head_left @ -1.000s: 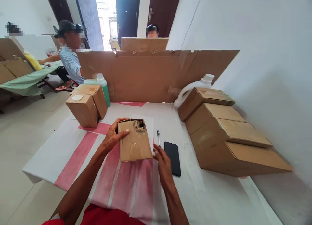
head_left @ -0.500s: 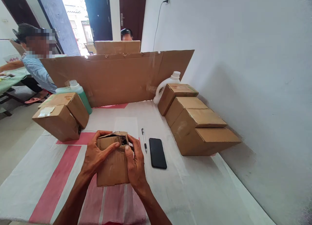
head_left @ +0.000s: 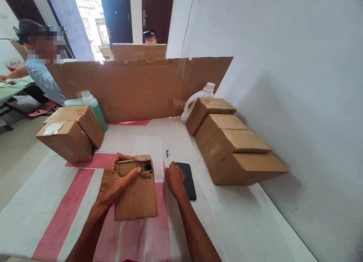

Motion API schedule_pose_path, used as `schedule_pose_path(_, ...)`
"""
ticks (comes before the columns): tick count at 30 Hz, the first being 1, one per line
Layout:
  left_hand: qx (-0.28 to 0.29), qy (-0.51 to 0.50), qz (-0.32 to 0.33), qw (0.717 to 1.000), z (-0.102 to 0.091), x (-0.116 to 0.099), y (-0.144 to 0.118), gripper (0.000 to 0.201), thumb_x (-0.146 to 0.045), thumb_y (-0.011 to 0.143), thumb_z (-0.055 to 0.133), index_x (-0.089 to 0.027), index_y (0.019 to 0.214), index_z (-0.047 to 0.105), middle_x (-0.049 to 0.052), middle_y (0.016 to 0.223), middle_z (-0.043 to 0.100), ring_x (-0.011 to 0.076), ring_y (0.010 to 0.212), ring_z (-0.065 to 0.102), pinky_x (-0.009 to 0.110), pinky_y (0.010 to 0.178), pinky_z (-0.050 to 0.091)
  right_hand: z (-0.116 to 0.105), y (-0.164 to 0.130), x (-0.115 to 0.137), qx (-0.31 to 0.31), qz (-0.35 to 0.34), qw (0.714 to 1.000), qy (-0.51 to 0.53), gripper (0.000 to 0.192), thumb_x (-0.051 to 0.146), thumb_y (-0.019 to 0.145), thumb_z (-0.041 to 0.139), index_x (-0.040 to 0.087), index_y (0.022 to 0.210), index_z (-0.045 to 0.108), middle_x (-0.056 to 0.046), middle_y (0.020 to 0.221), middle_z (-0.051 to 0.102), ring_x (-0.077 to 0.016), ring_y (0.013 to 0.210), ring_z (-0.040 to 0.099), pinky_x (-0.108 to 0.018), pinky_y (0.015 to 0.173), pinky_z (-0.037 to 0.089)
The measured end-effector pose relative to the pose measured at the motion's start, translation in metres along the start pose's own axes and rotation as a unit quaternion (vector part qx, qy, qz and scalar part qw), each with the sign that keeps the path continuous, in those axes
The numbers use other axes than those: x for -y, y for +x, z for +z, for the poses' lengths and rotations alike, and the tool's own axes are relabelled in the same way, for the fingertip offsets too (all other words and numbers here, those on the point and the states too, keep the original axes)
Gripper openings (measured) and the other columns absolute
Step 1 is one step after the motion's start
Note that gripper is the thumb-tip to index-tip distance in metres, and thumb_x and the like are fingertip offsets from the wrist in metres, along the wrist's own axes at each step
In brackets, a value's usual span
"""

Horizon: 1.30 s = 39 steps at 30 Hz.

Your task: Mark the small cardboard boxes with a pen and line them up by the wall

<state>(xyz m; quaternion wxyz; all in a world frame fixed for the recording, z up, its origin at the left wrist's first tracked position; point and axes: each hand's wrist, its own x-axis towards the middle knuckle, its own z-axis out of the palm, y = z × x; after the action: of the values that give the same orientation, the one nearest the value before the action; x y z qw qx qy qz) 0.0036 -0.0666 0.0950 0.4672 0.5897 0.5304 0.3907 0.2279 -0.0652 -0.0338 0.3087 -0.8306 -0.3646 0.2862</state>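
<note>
My left hand [head_left: 117, 180] grips a small cardboard box [head_left: 136, 199], its thumb lying across the front near the top edge. A ragged dark hole is torn in the box's upper right corner. To the right, my right hand [head_left: 175, 179] is down at the table with its fingers closed over a pen [head_left: 168, 156]; only the pen's upper end shows above the fingers. Beside that hand lies a black phone [head_left: 189, 182], partly covered by it.
Cardboard boxes [head_left: 70, 135] stand at left beside a green-filled jug [head_left: 98, 112]. More boxes [head_left: 227, 160] line the right side, near a white jug [head_left: 195, 99]. A cardboard panel [head_left: 136, 92] rises at the back. A person in a blue shirt [head_left: 45, 76] sits at far left.
My right hand has let go of the box and moved right, onto the pen. The hole in the box now shows more fully. My left hand still holds the box.
</note>
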Motion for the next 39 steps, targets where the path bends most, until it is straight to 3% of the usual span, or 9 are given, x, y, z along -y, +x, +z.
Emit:
schedule_pose_path(1,0.001,0.001,0.003,1.000,0.000,0.000,0.001,0.049,-0.054,0.070,0.085,-0.021,0.099,0.063,0.004,0.091,0.075,0.0225,0.074,0.074,0.028,0.057,0.059,0.001,0.003,0.000,0.000,0.002,1.000,0.010,0.001,0.014,0.080,0.063,0.015,0.080,0.063,-0.026,0.093,0.073,-0.0392,0.105,0.070,-0.044,0.084,0.049)
schedule_pose_path(4,0.004,0.010,0.018,1.000,-0.001,0.000,0.004,0.044,-0.054,0.074,0.082,-0.022,0.098,0.063,0.004,0.091,0.074,0.0221,0.075,0.073,0.028,0.059,0.058,-0.005,0.004,-0.001,0.025,-0.014,0.997,0.075,0.017,0.023,0.077,0.064,0.021,0.065,0.054,-0.016,0.069,0.069,-0.0340,0.083,0.072,-0.038,0.069,0.050)
schedule_pose_path(8,0.004,-0.003,0.030,1.000,0.000,0.003,0.006,0.040,-0.056,0.080,0.076,-0.022,0.097,0.063,0.004,0.091,0.073,0.0203,0.075,0.070,0.027,0.061,0.056,-0.033,-0.013,0.011,0.042,-0.061,0.972,0.224,0.028,0.051,0.089,0.045,0.024,0.081,0.048,-0.002,0.069,0.063,-0.0202,0.061,0.065,-0.030,0.054,0.048)
schedule_pose_path(10,0.005,-0.019,0.028,0.999,0.001,0.005,0.007,0.040,-0.058,0.083,0.072,-0.022,0.096,0.063,0.002,0.089,0.072,0.0186,0.072,0.068,0.025,0.059,0.053,-0.048,-0.031,0.027,0.025,-0.098,0.931,0.351,0.028,0.054,0.091,0.043,0.026,0.090,0.046,0.000,0.081,0.063,-0.0163,0.064,0.065,-0.027,0.054,0.048)
schedule_pose_path(13,0.007,-0.023,0.036,0.999,0.002,0.006,0.008,0.038,-0.060,0.089,0.064,-0.022,0.092,0.063,0.001,0.083,0.070,0.0171,0.069,0.064,0.024,0.058,0.049,-0.059,-0.064,0.054,0.035,-0.177,0.829,0.530,0.018,0.041,0.090,0.062,0.026,0.092,0.053,0.000,0.091,0.065,-0.0144,0.069,0.065,-0.024,0.052,0.047)
schedule_pose_path(15,0.004,-0.016,0.047,0.999,0.002,0.007,0.007,0.038,-0.060,0.092,0.061,-0.022,0.090,0.063,0.001,0.083,0.070,0.0176,0.071,0.064,0.024,0.060,0.049,-0.057,-0.082,0.068,0.051,-0.225,0.805,0.547,0.012,0.034,0.092,0.067,0.024,0.093,0.060,-0.002,0.092,0.067,-0.0140,0.068,0.064,-0.024,0.051,0.047)
schedule_pose_path(22,-0.012,0.012,0.063,0.998,0.002,0.012,0.003,0.036,-0.058,0.094,0.059,-0.023,0.095,0.067,0.004,0.095,0.075,0.0212,0.082,0.067,0.028,0.069,0.049,-0.042,-0.099,0.074,0.010,-0.289,0.857,0.427,0.010,0.032,0.096,0.066,0.022,0.096,0.070,-0.001,0.087,0.064,-0.0100,0.062,0.057,-0.022,0.051,0.045)
schedule_pose_path(34,-0.016,0.015,0.068,0.997,0.002,0.012,0.000,0.035,-0.057,0.095,0.057,-0.023,0.096,0.066,0.004,0.096,0.074,0.0215,0.085,0.067,0.029,0.072,0.049,-0.058,-0.102,0.070,0.051,-0.344,0.874,0.341,0.010,0.029,0.098,0.063,0.024,0.091,0.067,0.001,0.082,0.064,-0.0111,0.066,0.058,-0.023,0.056,0.045)
schedule_pose_path(39,-0.016,0.016,0.070,0.997,0.003,0.013,-0.002,0.034,-0.056,0.096,0.058,-0.023,0.096,0.066,0.003,0.096,0.074,0.0208,0.083,0.067,0.028,0.071,0.048,-0.075,-0.103,0.064,0.026,-0.335,0.888,0.313,0.017,0.034,0.097,0.063,0.022,0.085,0.065,0.001,0.075,0.062,-0.0104,0.058,0.055,-0.022,0.050,0.043)
